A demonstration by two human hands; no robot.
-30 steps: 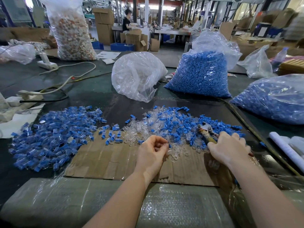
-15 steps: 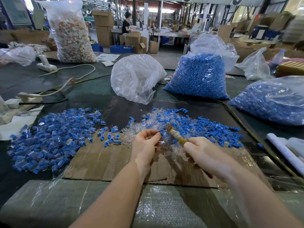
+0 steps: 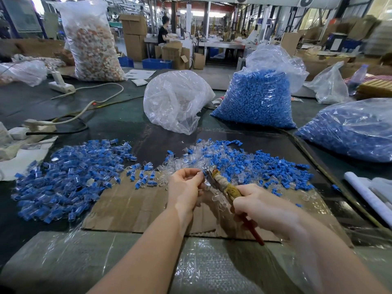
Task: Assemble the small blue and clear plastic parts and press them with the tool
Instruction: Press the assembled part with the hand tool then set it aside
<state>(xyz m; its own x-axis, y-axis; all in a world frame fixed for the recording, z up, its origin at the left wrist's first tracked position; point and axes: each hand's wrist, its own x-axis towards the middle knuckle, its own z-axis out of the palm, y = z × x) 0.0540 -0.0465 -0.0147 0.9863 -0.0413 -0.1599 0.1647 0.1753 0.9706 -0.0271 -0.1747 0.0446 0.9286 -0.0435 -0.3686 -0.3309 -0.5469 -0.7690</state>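
Note:
My left hand (image 3: pixel 186 188) pinches a small blue and clear plastic part (image 3: pixel 203 174) over the cardboard sheet (image 3: pixel 127 209). My right hand (image 3: pixel 261 206) grips the handles of the pliers (image 3: pixel 224 185), whose taped shaft points up-left so that the metal jaws meet the part at my left fingertips. Behind the hands lies a loose pile of separate blue and clear pieces (image 3: pixel 244 162). A larger heap of joined blue-and-clear parts (image 3: pixel 70 177) spreads out on the left.
A crumpled clear bag (image 3: pixel 176 100), a bag full of blue pieces (image 3: pixel 258 98) and another blue bag (image 3: pixel 350 130) stand behind the piles. Cables and a power strip (image 3: pixel 61 87) lie at the far left. White rolled material (image 3: pixel 369 194) sits at the right edge.
My right hand has swung the pliers from the right pile over to my left hand, and the jaws now meet the part held there. My left hand rose slightly.

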